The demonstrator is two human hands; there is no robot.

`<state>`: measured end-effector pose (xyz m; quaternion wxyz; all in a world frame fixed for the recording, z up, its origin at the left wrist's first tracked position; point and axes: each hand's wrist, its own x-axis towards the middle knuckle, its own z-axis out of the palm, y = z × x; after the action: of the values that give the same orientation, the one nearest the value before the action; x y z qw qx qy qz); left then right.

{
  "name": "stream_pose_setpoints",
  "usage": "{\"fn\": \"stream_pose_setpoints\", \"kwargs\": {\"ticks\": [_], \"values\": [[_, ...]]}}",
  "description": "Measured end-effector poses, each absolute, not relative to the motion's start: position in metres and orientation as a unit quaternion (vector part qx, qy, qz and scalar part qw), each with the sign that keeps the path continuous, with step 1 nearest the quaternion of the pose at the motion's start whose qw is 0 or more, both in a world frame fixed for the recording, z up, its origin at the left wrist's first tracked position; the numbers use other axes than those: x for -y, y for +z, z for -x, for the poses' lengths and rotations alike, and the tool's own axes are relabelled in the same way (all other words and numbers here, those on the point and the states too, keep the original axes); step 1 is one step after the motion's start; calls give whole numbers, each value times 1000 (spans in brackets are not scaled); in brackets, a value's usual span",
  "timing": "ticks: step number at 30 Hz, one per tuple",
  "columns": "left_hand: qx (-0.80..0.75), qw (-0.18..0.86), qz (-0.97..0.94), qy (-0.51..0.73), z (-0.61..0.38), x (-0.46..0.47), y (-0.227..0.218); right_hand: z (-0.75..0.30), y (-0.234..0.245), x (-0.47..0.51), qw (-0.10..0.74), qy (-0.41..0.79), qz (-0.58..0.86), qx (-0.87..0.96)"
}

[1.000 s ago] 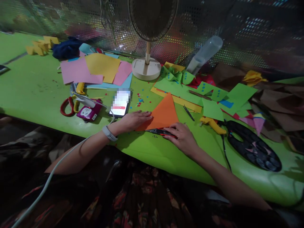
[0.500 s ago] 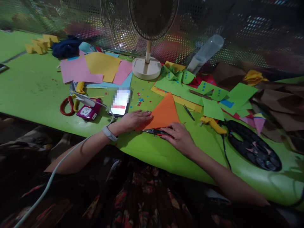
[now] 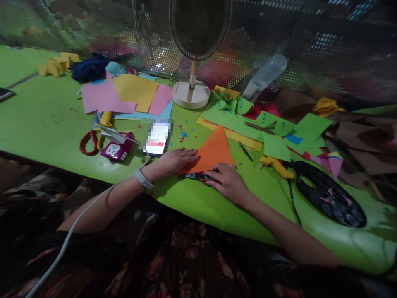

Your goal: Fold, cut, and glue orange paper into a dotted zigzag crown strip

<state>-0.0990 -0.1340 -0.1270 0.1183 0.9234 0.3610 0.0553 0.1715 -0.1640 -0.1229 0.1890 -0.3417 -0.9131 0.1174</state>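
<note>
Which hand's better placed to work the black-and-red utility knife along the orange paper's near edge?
Right, I'd say: the right hand has the utility knife at that edge. The left hand lies flat, fingers on the orange paper's left side.

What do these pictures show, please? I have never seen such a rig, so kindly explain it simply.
There is no machine: these are a person's own bare hands, seen by a camera worn on the head, looking forward and down. The left hand rests on orange paper. The right hand holds a dark tool beside its near edge. Also on the green table are a phone, a socket, coloured sheets and a fan.
</note>
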Motion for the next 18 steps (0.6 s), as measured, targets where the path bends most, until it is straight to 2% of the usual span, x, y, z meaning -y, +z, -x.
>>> {"fn": "stream_pose_setpoints", "kwargs": {"ticks": [8, 12, 14, 18], "values": [[-353, 96, -929, 54, 104, 131, -133, -168, -115, 177, 154, 172, 299, 926], [-345, 90, -927, 114, 107, 131, -134, -178, -96, 176, 158, 170, 293, 928], [-381, 90, -907, 157, 107, 131, -134, -197, -82, 157, 180, 148, 329, 915], [-459, 82, -866, 180, 104, 130, -131, -264, -67, 89, 253, 112, 495, 824]]}}
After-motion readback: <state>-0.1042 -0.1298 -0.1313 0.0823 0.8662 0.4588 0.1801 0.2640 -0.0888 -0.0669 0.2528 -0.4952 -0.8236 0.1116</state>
